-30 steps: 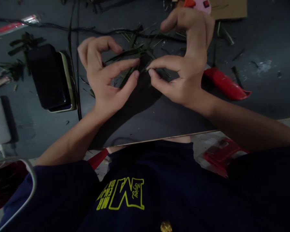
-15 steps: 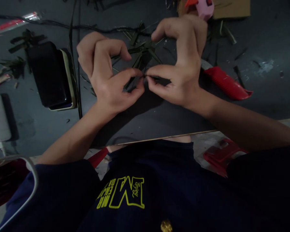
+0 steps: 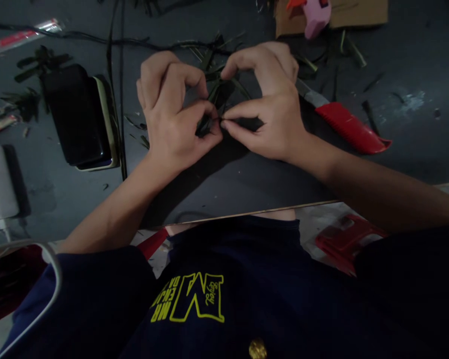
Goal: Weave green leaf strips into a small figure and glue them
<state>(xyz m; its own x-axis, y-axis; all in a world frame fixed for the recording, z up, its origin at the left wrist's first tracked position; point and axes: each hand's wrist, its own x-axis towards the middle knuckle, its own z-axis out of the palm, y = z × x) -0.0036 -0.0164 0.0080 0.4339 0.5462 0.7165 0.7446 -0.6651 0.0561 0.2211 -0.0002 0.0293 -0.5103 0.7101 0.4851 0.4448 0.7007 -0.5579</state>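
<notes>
On dark table (image 3: 396, 164): left hand (image 3: 172, 119), right hand (image 3: 273, 114) both pinching leaf strips (image 3: 219, 92) (woven bundle).

You've got a little bundle of dark green leaf strips (image 3: 219, 94) pinched between your fingertips, lifted just off the dark table (image 3: 247, 184), about mid-width and well back from its near edge. Thin, narrow blades cross each other and splay out toward the far side.

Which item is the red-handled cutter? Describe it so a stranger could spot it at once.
Start at the dark table and find the right hand. Just beyond its wrist lies the cutter, angled across the tabletop. Its glossy red handle and grey metal tip set it apart from the dark green leaf strips scattered around.
</notes>
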